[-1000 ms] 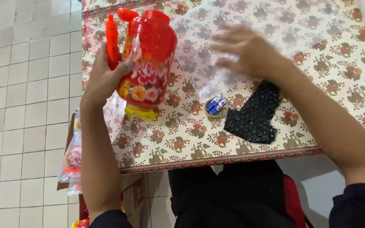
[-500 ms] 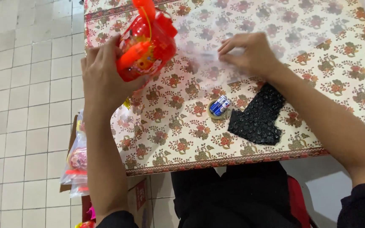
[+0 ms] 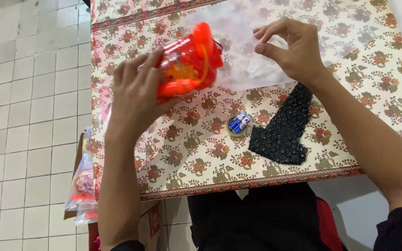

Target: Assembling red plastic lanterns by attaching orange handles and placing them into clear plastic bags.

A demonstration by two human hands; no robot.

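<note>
I see the left hand [image 3: 133, 93] gripping a red plastic toy [image 3: 189, 62] above the table [image 3: 187, 153] near its far left corner, while the right hand [image 3: 289, 51] pinches a clear plastic bag [image 3: 252, 69], with batteries [image 3: 238, 123] and a black bubble sheet [image 3: 282, 128] nearer the front edge.

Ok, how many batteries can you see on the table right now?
2. Both batteries lie side by side inside the tape roll on the floral tablecloth, just left of the black bubble wrap. More may be hidden under the hands.
</note>
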